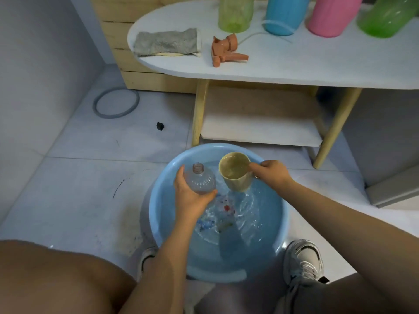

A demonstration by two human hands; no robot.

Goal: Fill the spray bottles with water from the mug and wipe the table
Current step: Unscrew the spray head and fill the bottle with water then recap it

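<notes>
L hand (190, 196) grips clear bottle (200, 181), R hand (273, 174) grips mug (235, 172) by handle, both over basin (158, 214) w/ water

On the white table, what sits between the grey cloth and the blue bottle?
In the head view, an orange spray trigger head lies on the white table between the grey cloth and the blue bottle.

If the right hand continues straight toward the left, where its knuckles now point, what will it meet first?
Probably the clear bottle in the left hand: the right hand holds the mug beside it. Depth is uncertain.
</notes>
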